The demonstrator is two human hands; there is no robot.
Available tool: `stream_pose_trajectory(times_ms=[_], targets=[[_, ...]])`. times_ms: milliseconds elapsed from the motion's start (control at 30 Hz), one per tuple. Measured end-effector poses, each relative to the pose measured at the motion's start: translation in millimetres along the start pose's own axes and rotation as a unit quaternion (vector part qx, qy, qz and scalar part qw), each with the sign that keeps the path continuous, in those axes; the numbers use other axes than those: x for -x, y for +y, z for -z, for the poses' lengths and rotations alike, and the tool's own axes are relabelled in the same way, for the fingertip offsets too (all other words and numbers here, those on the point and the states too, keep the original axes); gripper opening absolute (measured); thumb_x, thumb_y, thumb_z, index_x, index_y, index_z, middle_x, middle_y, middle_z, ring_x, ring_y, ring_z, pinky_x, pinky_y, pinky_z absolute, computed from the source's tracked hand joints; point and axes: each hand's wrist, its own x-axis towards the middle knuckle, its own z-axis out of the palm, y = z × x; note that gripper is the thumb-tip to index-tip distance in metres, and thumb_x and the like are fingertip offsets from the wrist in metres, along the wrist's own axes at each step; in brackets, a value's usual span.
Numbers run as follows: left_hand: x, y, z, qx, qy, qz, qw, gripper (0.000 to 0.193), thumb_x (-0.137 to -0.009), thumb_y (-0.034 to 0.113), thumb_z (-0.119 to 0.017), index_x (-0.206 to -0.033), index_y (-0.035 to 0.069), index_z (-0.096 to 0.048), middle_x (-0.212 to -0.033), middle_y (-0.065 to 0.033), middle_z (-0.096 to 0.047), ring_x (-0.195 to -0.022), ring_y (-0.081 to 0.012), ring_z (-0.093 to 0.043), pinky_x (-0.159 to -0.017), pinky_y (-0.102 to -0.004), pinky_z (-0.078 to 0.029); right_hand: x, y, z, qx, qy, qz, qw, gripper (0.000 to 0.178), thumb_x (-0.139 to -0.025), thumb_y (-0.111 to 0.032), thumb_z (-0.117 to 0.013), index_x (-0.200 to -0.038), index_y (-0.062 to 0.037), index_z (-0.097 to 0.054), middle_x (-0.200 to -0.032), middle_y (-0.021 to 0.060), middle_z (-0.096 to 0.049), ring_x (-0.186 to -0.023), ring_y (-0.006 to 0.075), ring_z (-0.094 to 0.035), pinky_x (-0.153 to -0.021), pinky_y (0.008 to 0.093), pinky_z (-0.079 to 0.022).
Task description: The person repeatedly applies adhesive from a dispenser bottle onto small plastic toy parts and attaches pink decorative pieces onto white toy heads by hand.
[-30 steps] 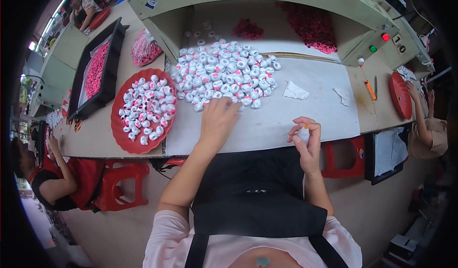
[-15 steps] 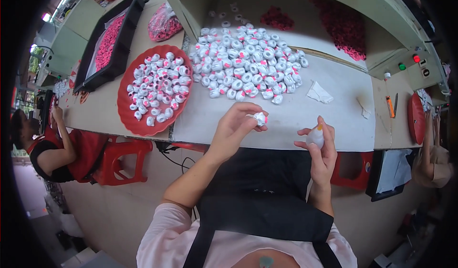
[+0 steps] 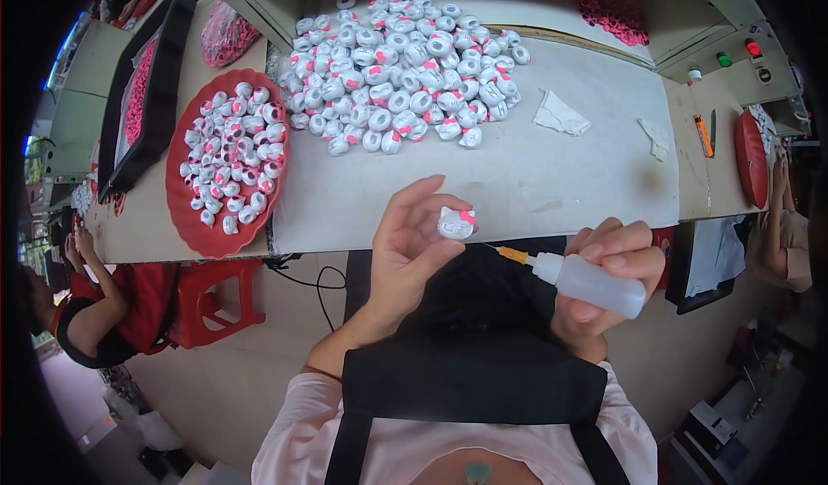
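Between the thumb and fingers of my left hand [image 3: 412, 242] is a small white cat-head piece [image 3: 455, 223] with a pink bow at its upper right. My right hand [image 3: 611, 269] is wrapped round a translucent white squeeze bottle [image 3: 599, 285] with an orange needle tip [image 3: 513, 255]. The bottle lies tilted, its thin needle pointing left and ending just short of the cat-head piece. Beyond my hands spreads a heap of similar white pieces [image 3: 398, 101], many with pink bows. To the left, a red scalloped tray [image 3: 184, 213] holds more of them.
White cloth scraps [image 3: 561, 114] lie right of the heap, near an orange-handled cutter [image 3: 704, 135]. A black tray [image 3: 164, 127] of pink parts and a bag of pink pieces [image 3: 226, 34] stand at the far left. Co-workers sit left and right; a red stool [image 3: 216, 295] stands on the left.
My right hand has turned the bottle from upright to tilted, needle leftward, and brought it nearer the left hand. The cat-head piece now faces up. The view has shifted.
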Motion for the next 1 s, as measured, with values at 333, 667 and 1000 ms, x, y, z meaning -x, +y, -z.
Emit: stream_pose_trajectory(times_ms=[333, 667, 1000], targets=[[1.0, -2.6, 5.2, -0.015, -0.063, 0.007, 0.998, 0.038, -0.072, -0.011, -0.050, -0.108, -0.003, -0.042, -0.107, -0.0162, -0.048, -0.097, -0.0232, -0.050, -0.085, -0.0330, -0.040, 6.1, 3.4, -2.1, 0.136, -0.127, 0.083, 0.979, 0.045, -0.058, -0.023, -0.075, -0.087, -0.0060, -0.046, -0.081, 0.0071, -0.047, -0.059, 0.0117, -0.047, -0.048, 0.0202, -0.041], [2.1, -1.5, 4.7, -0.025, -0.065, 0.012, 0.998, 0.036, -0.072, -0.011, -0.050, -0.107, -0.004, -0.042, -0.107, -0.0154, -0.048, -0.099, -0.0212, -0.049, -0.086, -0.0335, -0.039, 7.1, -1.2, -0.6, 0.119, -0.147, 0.039, 0.981, 0.053, -0.046, -0.008, -0.081, -0.089, -0.0082, -0.049, -0.085, 0.0085, -0.050, -0.063, 0.0190, -0.055, -0.053, 0.0256, -0.046], [3.1, -4.8, 9.0, -0.036, -0.043, -0.007, 0.998, 0.036, -0.072, -0.011, -0.052, -0.107, -0.004, -0.043, -0.107, -0.0148, -0.048, -0.101, -0.0209, -0.047, -0.087, -0.0332, -0.038, 6.9, -4.3, -2.0, 0.160, -0.152, 0.053, 0.974, 0.053, -0.046, -0.009, -0.081, -0.088, -0.0083, -0.048, -0.083, 0.0079, -0.049, -0.060, 0.0182, -0.055, -0.050, 0.0249, -0.046]])
